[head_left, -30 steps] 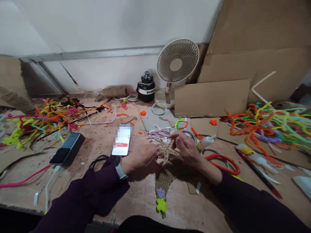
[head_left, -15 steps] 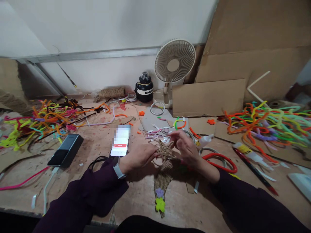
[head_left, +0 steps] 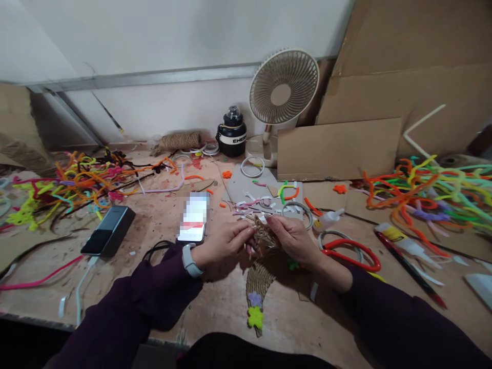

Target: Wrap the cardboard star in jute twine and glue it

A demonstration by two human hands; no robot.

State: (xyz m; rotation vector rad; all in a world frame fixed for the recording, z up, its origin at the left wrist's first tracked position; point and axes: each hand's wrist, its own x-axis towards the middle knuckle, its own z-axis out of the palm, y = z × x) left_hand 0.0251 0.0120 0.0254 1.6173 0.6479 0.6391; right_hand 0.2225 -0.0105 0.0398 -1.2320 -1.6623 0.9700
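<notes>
A small star wound in twine is held up between both hands, tilted and partly covered by fingers. My left hand pinches its left side, and my right hand grips its right side, thumb on top. Just below them, a crescent wrapped in twine lies on the table, its upper part hidden under the hands. A purple flower and a yellow-green flower sit on its lower end. A bit of green shows under my right wrist.
A phone and a power bank lie to the left. Fuzzy pipe cleaners are heaped at left and right. A glue bottle, red ring and pen lie rightward. Behind stand a fan and a black bottle.
The star has tipped from facing up to a slanted, edge-on pose. My right fingers, raised and loose before, have closed on its side. The camera view has shifted slightly.
</notes>
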